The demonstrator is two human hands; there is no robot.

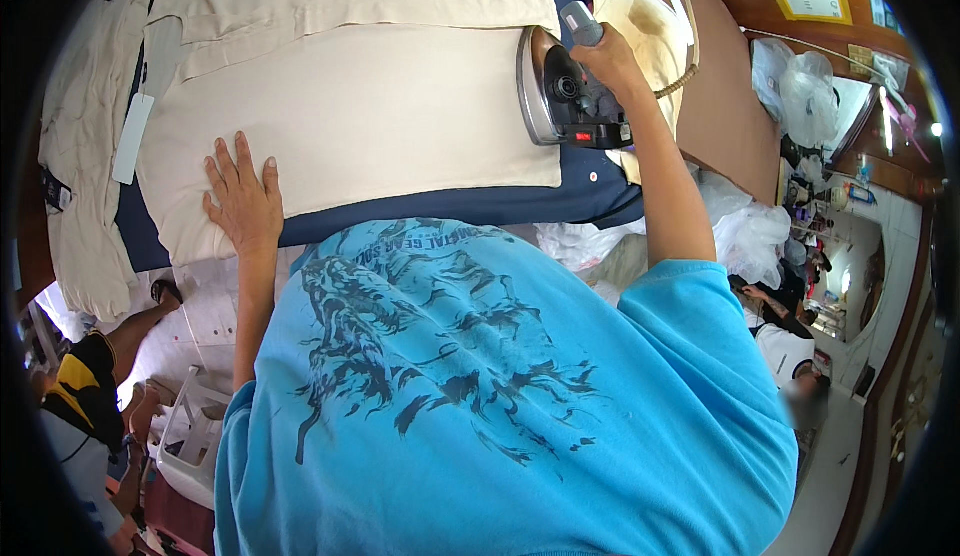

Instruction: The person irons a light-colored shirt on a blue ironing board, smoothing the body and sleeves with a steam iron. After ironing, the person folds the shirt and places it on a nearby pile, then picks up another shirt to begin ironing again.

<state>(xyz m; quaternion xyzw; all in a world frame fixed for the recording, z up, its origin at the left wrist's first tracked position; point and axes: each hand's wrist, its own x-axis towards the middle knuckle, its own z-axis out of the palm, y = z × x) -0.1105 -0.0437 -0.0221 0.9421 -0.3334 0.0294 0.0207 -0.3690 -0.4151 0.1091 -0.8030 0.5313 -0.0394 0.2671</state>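
Spread over a navy-covered ironing table (420,208) is a cream garment (400,106), with a folded-over layer along its far part. My left hand (245,196) lies flat on the garment's near left corner, fingers spread. At the right edge, my right hand (608,61) is wrapped round the grey handle of an electric iron (548,81). The iron rests on its soleplate, which is hidden, at the cloth's right border. A coiled cord (678,82) runs from behind the iron, past my right wrist.
More cream cloth (85,156) hangs at the far left, next to a white tag (133,139). A brown board (725,76) stands to the right. Clear plastic bags (740,226) are bunched below it. Other people sit at lower left and at right, near a white plastic stool (190,446).
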